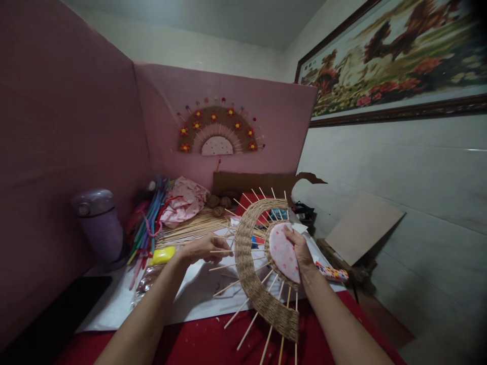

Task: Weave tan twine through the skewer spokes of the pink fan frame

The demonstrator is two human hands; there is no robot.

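Note:
A half-round woven fan (pixel 246 253) of brown twine on thin wooden sticks is held up on its side over the table. Its centre is a white half-disc with pink dots (pixel 282 253), edged in twine. My right hand (pixel 300 248) grips that half-disc along its straight edge, thumb on the front face. At the outer left edge of the woven band is my left hand (pixel 207 249), its fingers bent together by a stick end. Whatever lies between those fingertips is too small to tell. Bare stick ends jut out past the band.
A finished fan with red flowers (pixel 213 116) hangs on the pink panel (pixel 163 101). Behind my hands lie loose sticks (pixel 190 230), twine balls (pixel 217 203), dotted cloth (pixel 186 195) and coloured pipe cleaners (pixel 152 218). A purple bottle (pixel 99 233) stands left; a yellow packet (pixel 162 255) lies nearer.

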